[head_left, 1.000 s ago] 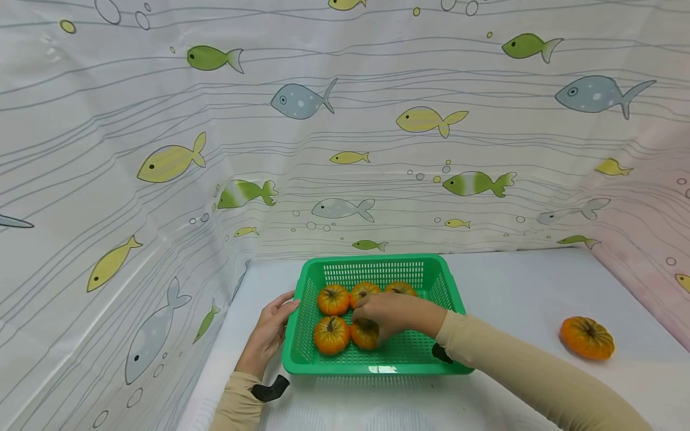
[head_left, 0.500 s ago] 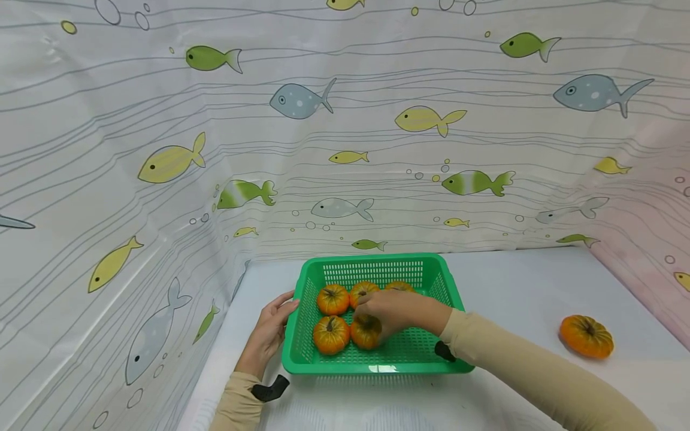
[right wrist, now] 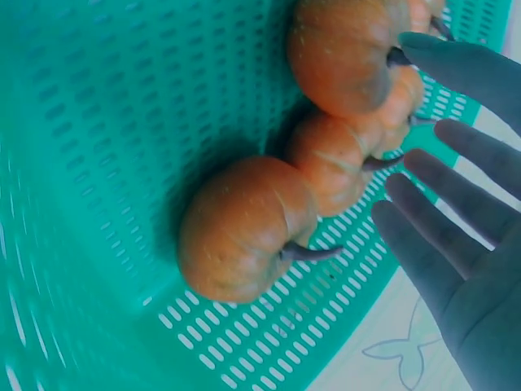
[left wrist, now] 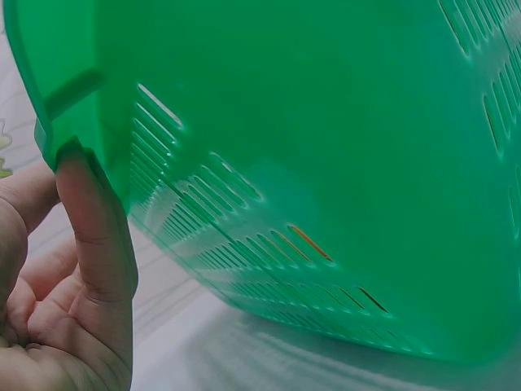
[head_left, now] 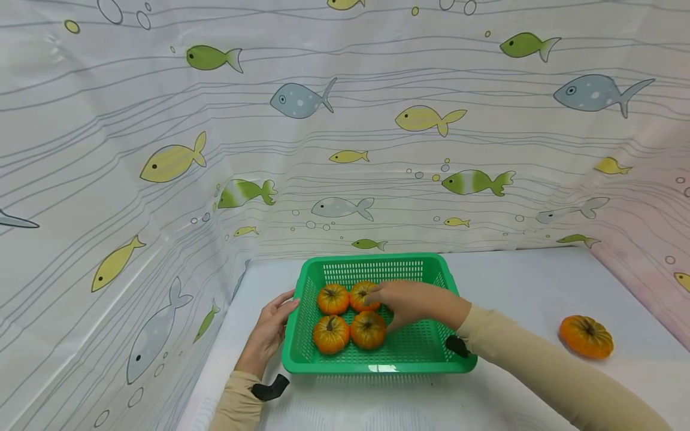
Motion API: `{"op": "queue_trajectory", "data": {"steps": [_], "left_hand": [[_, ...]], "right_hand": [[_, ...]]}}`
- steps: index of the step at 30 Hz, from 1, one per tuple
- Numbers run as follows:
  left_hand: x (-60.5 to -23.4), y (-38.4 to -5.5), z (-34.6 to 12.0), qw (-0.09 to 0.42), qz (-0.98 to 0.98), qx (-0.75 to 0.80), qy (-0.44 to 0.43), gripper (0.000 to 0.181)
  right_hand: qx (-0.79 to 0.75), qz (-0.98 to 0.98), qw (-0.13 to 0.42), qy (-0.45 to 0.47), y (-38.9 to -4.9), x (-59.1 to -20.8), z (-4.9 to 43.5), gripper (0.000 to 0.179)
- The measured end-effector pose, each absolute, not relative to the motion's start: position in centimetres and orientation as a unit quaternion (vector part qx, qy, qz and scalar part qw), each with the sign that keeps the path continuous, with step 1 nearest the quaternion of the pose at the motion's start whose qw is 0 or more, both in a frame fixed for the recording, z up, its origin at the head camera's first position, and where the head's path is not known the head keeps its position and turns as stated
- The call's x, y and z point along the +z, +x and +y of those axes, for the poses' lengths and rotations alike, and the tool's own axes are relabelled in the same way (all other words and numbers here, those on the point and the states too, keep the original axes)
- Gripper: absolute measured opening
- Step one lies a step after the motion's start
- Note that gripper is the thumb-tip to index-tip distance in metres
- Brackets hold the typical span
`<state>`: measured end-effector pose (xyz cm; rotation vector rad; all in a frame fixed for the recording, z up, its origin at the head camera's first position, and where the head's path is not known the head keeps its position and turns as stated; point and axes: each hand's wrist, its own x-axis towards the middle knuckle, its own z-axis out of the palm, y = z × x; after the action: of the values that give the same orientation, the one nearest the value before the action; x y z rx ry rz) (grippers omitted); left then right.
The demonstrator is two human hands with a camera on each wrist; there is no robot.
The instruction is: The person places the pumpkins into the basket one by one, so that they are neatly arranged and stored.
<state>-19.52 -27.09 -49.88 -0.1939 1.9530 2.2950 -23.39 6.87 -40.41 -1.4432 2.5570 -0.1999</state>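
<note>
In the head view my left hand point(head_left: 269, 328) holds the left rim of a green plastic basket point(head_left: 380, 369). The left wrist view shows a finger hooked under the rim's lip. My right hand point(head_left: 412, 302) hovers over the basket's middle with spread fingers and nothing in them. Just left of its fingers lies a front pumpkin point(head_left: 368, 330), small and orange, beside another front-left pumpkin point(head_left: 331, 334). Behind them sit a back-left pumpkin point(head_left: 333, 299) and a back-middle pumpkin point(head_left: 364, 296). A pumpkin farther right point(right wrist: 248, 230) shows in the right wrist view, hidden by my hand from the head.
One more orange pumpkin point(head_left: 586, 337) lies on the white table point(head_left: 517, 281), right of the basket. A fish-patterned sheet point(head_left: 377, 173) stands behind and along the sides.
My right hand has let go of the front pumpkin, its fingers opening, and moved right and slightly back from it. The left hand keeps its place at the rim.
</note>
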Motion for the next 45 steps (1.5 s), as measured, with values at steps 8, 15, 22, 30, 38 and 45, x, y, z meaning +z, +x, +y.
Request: {"op": "queue_trajectory", "data": {"steps": [8, 15, 22, 30, 38, 45], "left_hand": [[-49.9, -19.5, -27.1, 0.055, 0.648, 0.757, -0.058, 0.055], [-49.9, -19.6, -27.2, 0.061, 0.642, 0.762, -0.063, 0.052], [-49.9, -19.5, -27.2, 0.067, 0.640, 0.763, -0.054, 0.052], [-49.9, -19.5, -27.2, 0.070, 0.637, 0.766, -0.047, 0.051], [-49.8, -19.5, -27.3, 0.085, 0.639, 0.764, -0.030, 0.056], [-49.9, -19.4, -27.4, 0.098, 0.642, 0.760, -0.005, 0.056]], "right_hand": [[-0.078, 0.883, 0.102, -0.451, -23.6, -39.1, 8.3, 0.067], [-0.109, 0.887, 0.099, -0.438, -23.5, -38.2, 10.0, 0.062], [-0.125, 0.888, 0.091, -0.432, -23.3, -37.9, 12.2, 0.062], [-0.144, 0.899, 0.087, -0.404, -23.3, -37.9, 15.0, 0.064], [-0.174, 0.915, 0.076, -0.357, -23.1, -37.8, 18.6, 0.065], [-0.199, 0.922, 0.052, -0.328, -22.9, -38.3, 22.5, 0.066]]}}
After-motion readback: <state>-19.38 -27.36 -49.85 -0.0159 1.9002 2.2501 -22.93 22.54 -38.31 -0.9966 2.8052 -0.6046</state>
